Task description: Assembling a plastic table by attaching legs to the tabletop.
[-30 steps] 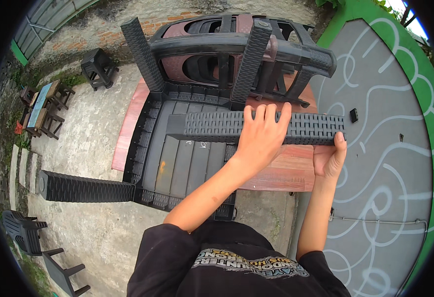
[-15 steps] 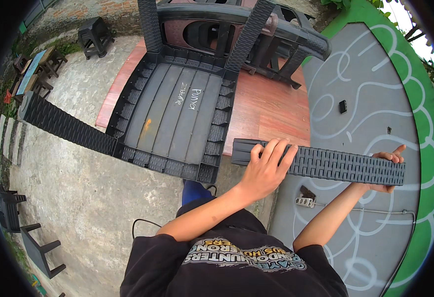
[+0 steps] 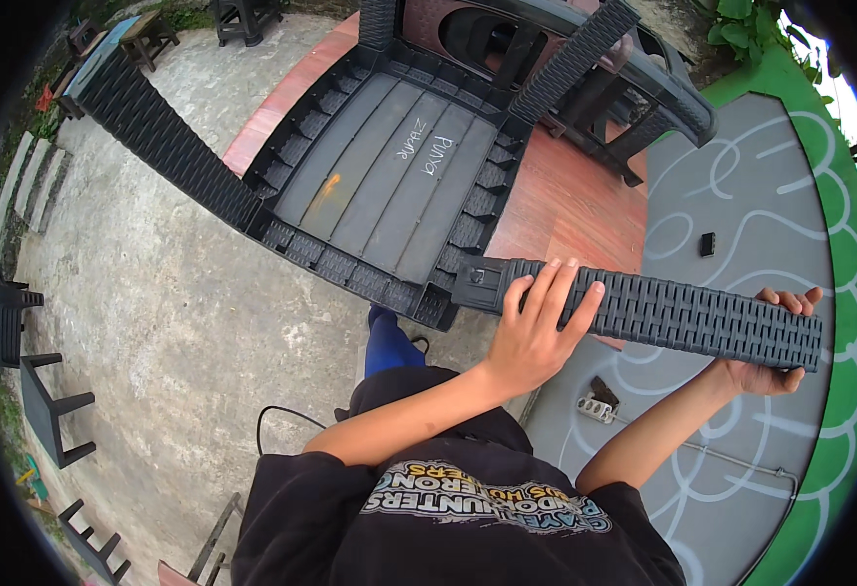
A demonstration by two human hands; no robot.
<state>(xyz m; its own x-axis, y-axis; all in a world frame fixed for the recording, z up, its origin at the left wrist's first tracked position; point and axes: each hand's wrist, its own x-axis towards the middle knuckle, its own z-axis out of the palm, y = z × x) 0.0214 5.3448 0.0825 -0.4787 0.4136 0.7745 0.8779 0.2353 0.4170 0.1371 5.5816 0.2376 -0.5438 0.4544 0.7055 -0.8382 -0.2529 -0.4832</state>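
A dark grey plastic table leg [image 3: 687,314] with a woven pattern lies across both my hands. My left hand [image 3: 534,337] is wrapped over it near its plain, narrower end. Around the far right end my right hand [image 3: 766,378] is closed, partly hidden behind the leg. That narrower end meets or overlaps the near right corner [image 3: 438,305] of an upturned plastic table [image 3: 360,176]; how far it is inserted, I cannot tell. Matching legs rise from the table's other corners, one of them [image 3: 165,132] leaning out to the left.
The upturned table rests on a reddish wood-look surface [image 3: 585,205]. Behind it stands more dark plastic furniture [image 3: 634,88]. A grey wall with white curls [image 3: 741,215] is at the right, with a socket strip [image 3: 597,408]. Small dark tables [image 3: 52,410] and stools [image 3: 243,20] stand on the concrete.
The leg's narrower end has come up to the table's near right corner, from a small gap before. My view has shifted, and both hands keep their hold.
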